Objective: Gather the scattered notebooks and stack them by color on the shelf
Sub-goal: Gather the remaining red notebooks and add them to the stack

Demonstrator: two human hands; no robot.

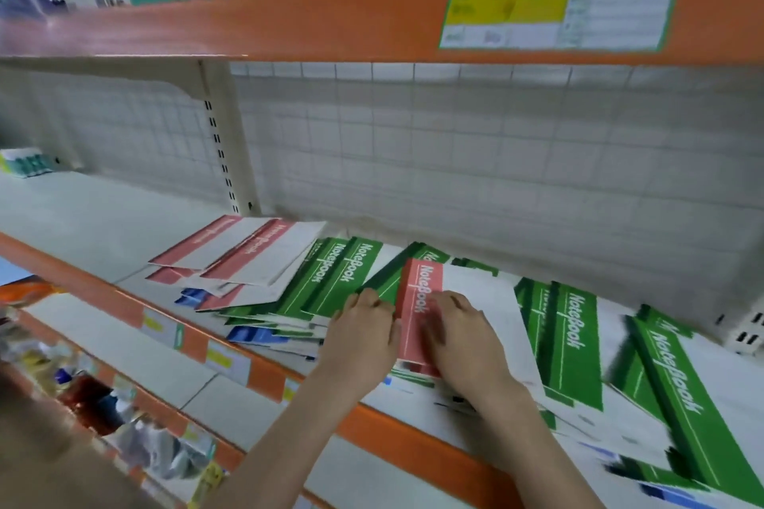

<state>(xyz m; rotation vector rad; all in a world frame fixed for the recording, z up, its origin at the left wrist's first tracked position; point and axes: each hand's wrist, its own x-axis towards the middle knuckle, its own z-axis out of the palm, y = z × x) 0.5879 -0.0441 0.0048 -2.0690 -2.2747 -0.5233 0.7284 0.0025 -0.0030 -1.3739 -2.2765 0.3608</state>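
Job looks barely begun. Red notebooks [244, 250] lie in a loose pile near the back of the shelf [95, 219], w/ blue notebooks [252, 335] poking out near its front edge. Green notebooks [578, 343] are mixed all over the middle & right.

Left hand [364, 339] curls on the side of a red notebook [419, 302] mid-shelf. Right hand [463, 339] presses its top, fingers bent.

All thin, flat, floppy paper books w/ smooth covers.
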